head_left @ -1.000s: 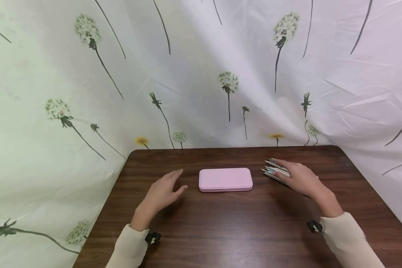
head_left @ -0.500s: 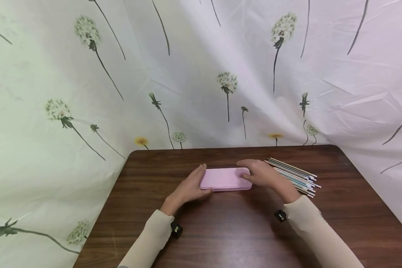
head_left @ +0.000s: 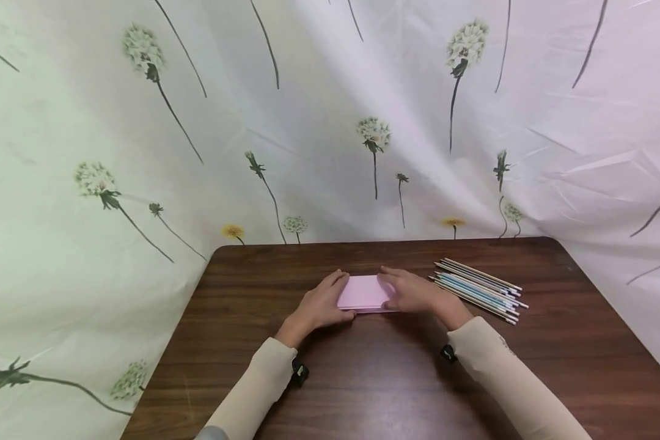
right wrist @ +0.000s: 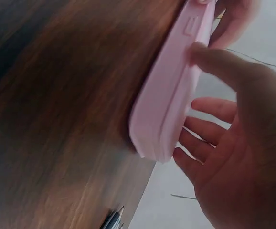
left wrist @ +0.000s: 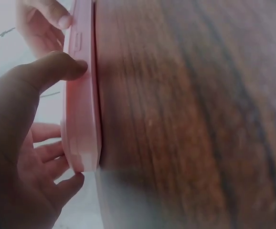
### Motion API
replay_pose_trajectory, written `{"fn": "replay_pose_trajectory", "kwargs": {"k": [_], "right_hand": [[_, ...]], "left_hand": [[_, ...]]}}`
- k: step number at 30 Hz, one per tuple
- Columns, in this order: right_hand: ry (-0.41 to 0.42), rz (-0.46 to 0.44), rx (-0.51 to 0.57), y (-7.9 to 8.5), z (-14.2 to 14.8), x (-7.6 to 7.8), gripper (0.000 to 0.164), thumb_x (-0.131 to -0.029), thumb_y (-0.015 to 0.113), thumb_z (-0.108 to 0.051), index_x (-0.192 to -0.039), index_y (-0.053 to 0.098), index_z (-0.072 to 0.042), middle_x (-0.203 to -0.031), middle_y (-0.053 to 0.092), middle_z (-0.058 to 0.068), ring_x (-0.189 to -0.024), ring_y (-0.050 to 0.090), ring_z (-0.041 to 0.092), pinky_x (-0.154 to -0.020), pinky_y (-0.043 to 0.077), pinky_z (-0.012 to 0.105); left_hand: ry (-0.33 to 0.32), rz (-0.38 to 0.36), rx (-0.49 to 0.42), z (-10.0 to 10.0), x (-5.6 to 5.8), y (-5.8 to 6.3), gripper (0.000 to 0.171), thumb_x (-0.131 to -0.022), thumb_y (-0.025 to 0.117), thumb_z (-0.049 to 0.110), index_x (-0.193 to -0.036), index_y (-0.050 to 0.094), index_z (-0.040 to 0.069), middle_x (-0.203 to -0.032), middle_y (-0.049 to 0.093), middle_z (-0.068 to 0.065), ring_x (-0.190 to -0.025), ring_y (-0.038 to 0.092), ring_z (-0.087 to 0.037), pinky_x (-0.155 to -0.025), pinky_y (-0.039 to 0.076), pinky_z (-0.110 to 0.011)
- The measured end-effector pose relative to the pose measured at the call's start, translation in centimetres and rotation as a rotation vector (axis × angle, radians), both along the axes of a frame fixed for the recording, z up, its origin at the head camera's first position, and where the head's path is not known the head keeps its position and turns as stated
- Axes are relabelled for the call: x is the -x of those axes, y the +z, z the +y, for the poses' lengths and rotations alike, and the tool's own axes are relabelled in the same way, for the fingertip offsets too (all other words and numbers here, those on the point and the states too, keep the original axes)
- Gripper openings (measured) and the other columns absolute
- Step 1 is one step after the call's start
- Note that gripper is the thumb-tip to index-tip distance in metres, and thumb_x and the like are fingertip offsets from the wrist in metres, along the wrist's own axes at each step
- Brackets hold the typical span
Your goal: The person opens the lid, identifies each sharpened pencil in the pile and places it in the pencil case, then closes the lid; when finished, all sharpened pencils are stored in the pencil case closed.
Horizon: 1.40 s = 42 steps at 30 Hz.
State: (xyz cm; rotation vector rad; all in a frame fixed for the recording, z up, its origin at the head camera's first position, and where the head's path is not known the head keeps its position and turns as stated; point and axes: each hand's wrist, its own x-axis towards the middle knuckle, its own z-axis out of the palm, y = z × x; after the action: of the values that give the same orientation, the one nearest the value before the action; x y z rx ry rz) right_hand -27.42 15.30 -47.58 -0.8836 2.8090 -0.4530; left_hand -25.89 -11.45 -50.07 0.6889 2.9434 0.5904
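Note:
A closed pink pencil case (head_left: 366, 292) lies flat near the middle of the brown table. My left hand (head_left: 320, 304) holds its left end; in the left wrist view the thumb presses the front side of the case (left wrist: 80, 114), while the fingers curl about the end and far side. At the other end my right hand (head_left: 416, 293) grips likewise. The right wrist view shows that thumb against the front side of the case (right wrist: 169, 90), close to a small raised catch, with the fingers behind. Both hands cover the ends from above.
To the right of the case lies a loose bundle of pencils (head_left: 475, 290), several of them side by side, some blue. The wooden table (head_left: 363, 379) ends at the back against a white cloth (head_left: 330, 122) printed with dandelions.
Both hands have moved inward to the pencil case, the right one leaving the pencils, which now lie in full view. Each hand has taken hold of an end.

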Motion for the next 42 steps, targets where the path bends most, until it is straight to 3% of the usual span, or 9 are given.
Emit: {"fn": "replay_pose_trajectory", "kwargs": {"k": [8, 17, 29, 35, 42], "right_hand": [[-0.027, -0.017, -0.001, -0.6, 0.2, -0.5, 0.081, -0.09, 0.084, -0.027, -0.157, 0.049, 0.001, -0.166, 0.045, 0.02, -0.153, 0.044, 0.04, -0.125, 0.038, 0.057], [0.001, 0.024, -0.019, -0.8, 0.3, -0.4, 0.081, -0.086, 0.086, -0.027, -0.154, 0.052, 0.003, -0.161, 0.051, 0.023, -0.15, 0.046, 0.043, -0.124, 0.038, 0.058], [0.054, 0.128, -0.062, -1.1, 0.1, 0.5, 0.082, -0.08, 0.089, -0.037, -0.147, 0.059, 0.0, -0.151, 0.06, 0.023, -0.14, 0.053, 0.04, -0.12, 0.042, 0.058], [0.107, 0.223, -0.062, -1.4, 0.2, 0.7, 0.08, -0.076, 0.091, -0.038, -0.141, 0.063, 0.0, -0.143, 0.065, 0.022, -0.13, 0.058, 0.038, -0.115, 0.047, 0.055], [0.137, 0.264, -0.056, -1.5, 0.3, 0.6, 0.079, -0.077, 0.091, -0.04, -0.139, 0.063, 0.0, -0.141, 0.066, 0.021, -0.128, 0.059, 0.037, -0.112, 0.048, 0.054]], "left_hand": [[0.008, -0.036, 0.029, 0.5, 0.1, 0.0, 0.095, -0.085, 0.079, 0.039, -0.164, 0.04, 0.004, -0.17, 0.039, -0.014, -0.159, 0.036, -0.03, -0.115, 0.049, -0.057], [-0.022, 0.017, 0.099, 0.9, 0.9, -0.2, 0.102, -0.079, 0.086, 0.044, -0.159, 0.044, -0.002, -0.158, 0.05, -0.019, -0.149, 0.045, -0.034, -0.118, 0.048, -0.046], [-0.065, 0.116, 0.193, 1.3, 1.5, 0.3, 0.1, -0.07, 0.091, 0.049, -0.147, 0.055, -0.004, -0.145, 0.06, -0.018, -0.136, 0.054, -0.034, -0.113, 0.051, -0.043], [-0.069, 0.118, 0.213, 1.4, 1.6, 0.6, 0.1, -0.072, 0.092, 0.051, -0.147, 0.055, -0.004, -0.146, 0.06, -0.018, -0.136, 0.054, -0.034, -0.113, 0.051, -0.044], [-0.074, 0.116, 0.211, 1.4, 1.4, 0.8, 0.099, -0.072, 0.093, 0.05, -0.145, 0.055, -0.004, -0.145, 0.06, -0.018, -0.134, 0.055, -0.034, -0.111, 0.052, -0.045]]}}
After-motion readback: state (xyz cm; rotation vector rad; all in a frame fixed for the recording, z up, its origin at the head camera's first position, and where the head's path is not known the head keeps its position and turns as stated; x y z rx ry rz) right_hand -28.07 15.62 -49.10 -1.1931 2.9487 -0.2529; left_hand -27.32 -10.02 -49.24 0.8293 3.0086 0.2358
